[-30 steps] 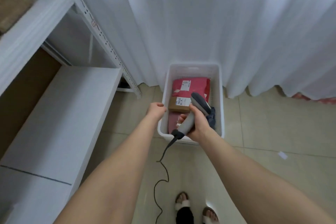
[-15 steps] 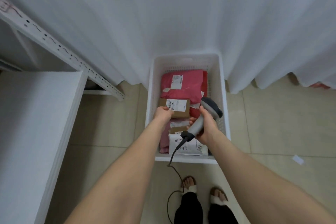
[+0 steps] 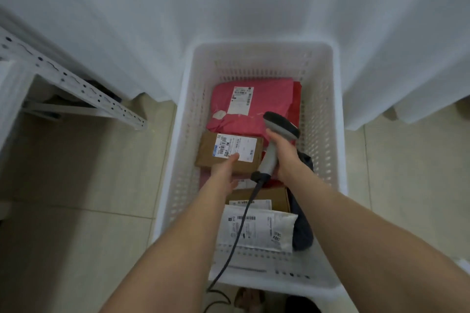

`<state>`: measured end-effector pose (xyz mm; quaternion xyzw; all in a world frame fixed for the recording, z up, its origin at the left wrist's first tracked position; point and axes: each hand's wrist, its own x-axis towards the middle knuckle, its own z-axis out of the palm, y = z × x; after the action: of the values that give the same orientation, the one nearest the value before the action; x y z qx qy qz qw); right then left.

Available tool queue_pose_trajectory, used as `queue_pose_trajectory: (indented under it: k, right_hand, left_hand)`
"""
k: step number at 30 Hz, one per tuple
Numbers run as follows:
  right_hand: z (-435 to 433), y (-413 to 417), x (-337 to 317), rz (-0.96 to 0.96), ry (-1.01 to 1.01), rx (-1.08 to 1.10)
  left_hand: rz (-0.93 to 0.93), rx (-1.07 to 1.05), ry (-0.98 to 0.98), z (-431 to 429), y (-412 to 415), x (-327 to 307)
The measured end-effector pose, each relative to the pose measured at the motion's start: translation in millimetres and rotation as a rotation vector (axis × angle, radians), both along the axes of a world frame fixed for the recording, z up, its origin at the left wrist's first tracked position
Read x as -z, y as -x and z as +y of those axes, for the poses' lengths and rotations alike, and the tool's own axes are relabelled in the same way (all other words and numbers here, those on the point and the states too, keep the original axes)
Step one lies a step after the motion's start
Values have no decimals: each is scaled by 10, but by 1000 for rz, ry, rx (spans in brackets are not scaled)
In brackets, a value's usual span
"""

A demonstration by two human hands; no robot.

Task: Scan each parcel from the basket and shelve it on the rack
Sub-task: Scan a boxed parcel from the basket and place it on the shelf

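Note:
A white slatted basket [image 3: 178, 160] stands on the floor and holds several parcels. At its far end lies a pink mailer [image 3: 269, 107] with a white label. In front of it rests a small brown box [image 3: 208, 152] with a label. My left hand [image 3: 225, 173] reaches onto the box's near edge, thumb on the label, fingers hidden under it. My right hand [image 3: 284, 152] is shut on a grey barcode scanner [image 3: 278, 129], held just right of the box, its cable trailing toward me. Nearer lie another brown box [image 3: 277, 197], a white mailer [image 3: 256, 231] and a dark bag [image 3: 301, 226].
The white metal rack's perforated post [image 3: 76, 86] and lower frame stand at the left. White curtains [image 3: 229, 7] hang right behind the basket. Beige floor tiles [image 3: 76, 211] lie on both sides. My feet show at the bottom edge.
The view has closed in on the basket. My left hand went from the basket's left rim onto the small brown box. The scanner hand moved deeper in, beside that box.

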<state>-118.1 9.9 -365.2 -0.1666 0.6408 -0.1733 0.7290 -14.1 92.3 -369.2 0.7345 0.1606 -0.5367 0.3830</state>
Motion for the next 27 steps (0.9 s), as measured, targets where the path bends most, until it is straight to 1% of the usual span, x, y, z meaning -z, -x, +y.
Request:
queue_pose_trajectory:
  k: [5, 9, 11, 13, 16, 18, 21, 24, 27]
  right_hand:
    - [-212, -247, 535, 45, 148, -186]
    - [-243, -360, 712, 63, 188, -282]
    - [-209, -316, 719, 111, 173, -259]
    - [-167, -213, 628, 130, 122, -208]
    - [-109, -44, 250, 137, 68, -123]
    - [-77, 25, -97, 149, 64, -95]
    - [-18, 39, -748, 102, 79, -61]
    - [34, 2, -1514, 40, 138, -40]
    - [71, -45, -2322, -6, 188, -39]
  left_hand:
    - [68, -124, -2, -112, -32, 590]
    - [137, -180, 10, -162, -117, 737]
    - [146, -191, -9, -146, -131, 708]
    - [110, -183, -9, -103, -126, 591]
    - [54, -154, 37, -82, -121, 214]
    - [5, -110, 95, -126, -139, -164]
    - [-84, -20, 158, -196, -225, -887]
    - [-167, 62, 199, -233, -344, -1692]
    - [-228, 101, 213, -240, -473, -2519]
